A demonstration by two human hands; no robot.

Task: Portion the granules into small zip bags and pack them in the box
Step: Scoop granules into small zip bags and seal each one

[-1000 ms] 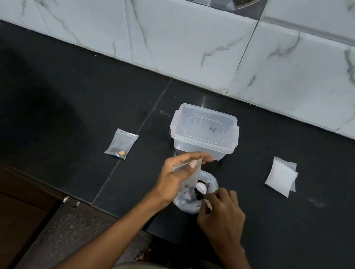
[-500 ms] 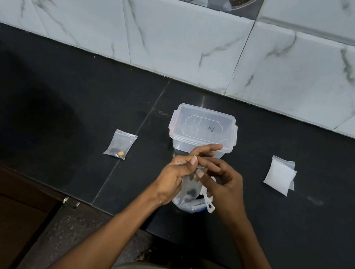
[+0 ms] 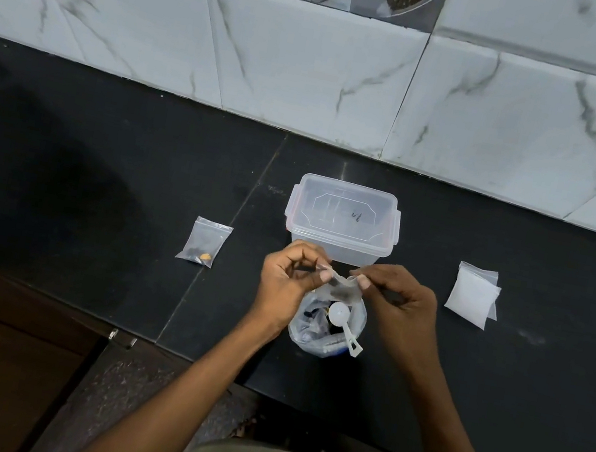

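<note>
Black counter (image 3: 101, 159): one box (image 3: 343, 220), both hands pinching one zip bag (image 3: 342, 286)

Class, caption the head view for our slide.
Both hands pinch a small zip bag above the granule bag, before the lidded box.

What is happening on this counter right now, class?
A person's left hand and right hand pinch the top of a small zip bag above the open granule bag, where a white scoop rests. One filled bag lies left of the lidded box; empty bags lie right.
</note>
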